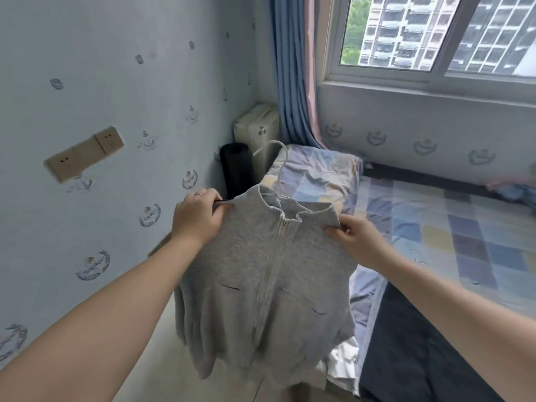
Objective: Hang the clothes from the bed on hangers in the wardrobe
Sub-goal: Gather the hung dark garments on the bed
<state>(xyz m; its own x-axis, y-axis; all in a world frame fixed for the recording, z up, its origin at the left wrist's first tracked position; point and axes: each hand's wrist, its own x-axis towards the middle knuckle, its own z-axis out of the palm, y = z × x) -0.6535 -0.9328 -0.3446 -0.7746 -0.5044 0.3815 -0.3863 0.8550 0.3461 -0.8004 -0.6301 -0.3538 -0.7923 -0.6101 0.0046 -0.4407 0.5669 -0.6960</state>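
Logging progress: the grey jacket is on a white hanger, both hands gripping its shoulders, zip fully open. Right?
No: the head view shows the zip closed up to the collar. The rest holds: the grey jacket is on the white hanger, left hand and right hand gripping its shoulders.

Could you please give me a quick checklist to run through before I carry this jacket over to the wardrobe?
1. Hanger hook clear of the collar: ok, it sticks up out of the neck.
2. Left hand grips one shoulder of the grey zip jacket: ok.
3. Right hand grips the other shoulder: ok.
4. Zipper pulled up near the collar: ok.
5. Hanger arms seated in both shoulders: cannot tell, fabric hides them.
6. Wardrobe rail free: cannot tell, not in view.
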